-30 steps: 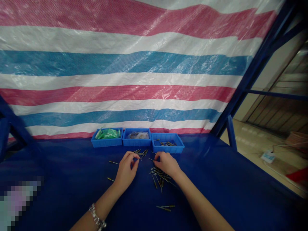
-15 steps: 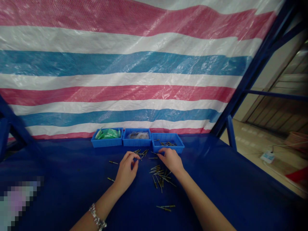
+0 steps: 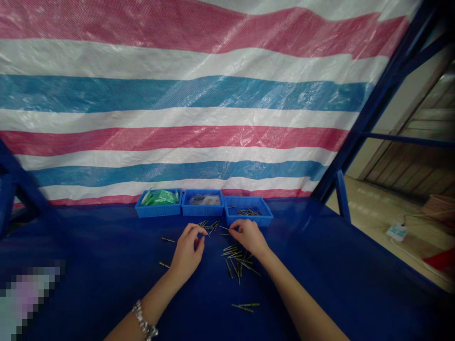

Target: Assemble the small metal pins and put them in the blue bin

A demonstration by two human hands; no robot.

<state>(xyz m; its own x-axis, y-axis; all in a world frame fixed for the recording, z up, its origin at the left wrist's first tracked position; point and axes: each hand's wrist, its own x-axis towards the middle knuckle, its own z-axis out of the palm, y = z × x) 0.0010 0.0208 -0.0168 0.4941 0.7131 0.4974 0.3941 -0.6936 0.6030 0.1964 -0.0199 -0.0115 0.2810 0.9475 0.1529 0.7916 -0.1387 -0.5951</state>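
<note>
My right hand (image 3: 250, 236) pinches a thin metal pin (image 3: 223, 228) between thumb and fingers; its silver shank points left. It looks like a blind rivet, but is too small to be sure. My left hand (image 3: 188, 246) is curved, with a gap between thumb and forefinger and nothing visible held. Its fingertips are beside a small group of similar pins (image 3: 213, 226), which have darker brass-coloured ends. Below my right hand lies a larger loose heap of pins (image 3: 237, 261), partly hidden by the wrist. Another pin (image 3: 225, 234) lies just under the held one.
Along the back edge stand three blue bins: one with green bags (image 3: 159, 212), one with clear bags (image 3: 202, 211), one with loose pins (image 3: 250, 219). Stray pins (image 3: 168, 239) lie left, and two pins (image 3: 245, 305) lie near the front. A striped tarp (image 3: 177, 137) hangs behind the blue table.
My right hand has shifted slightly left with the pin, whose shank now reaches closer to the small group. My left hand has stayed in place.
</note>
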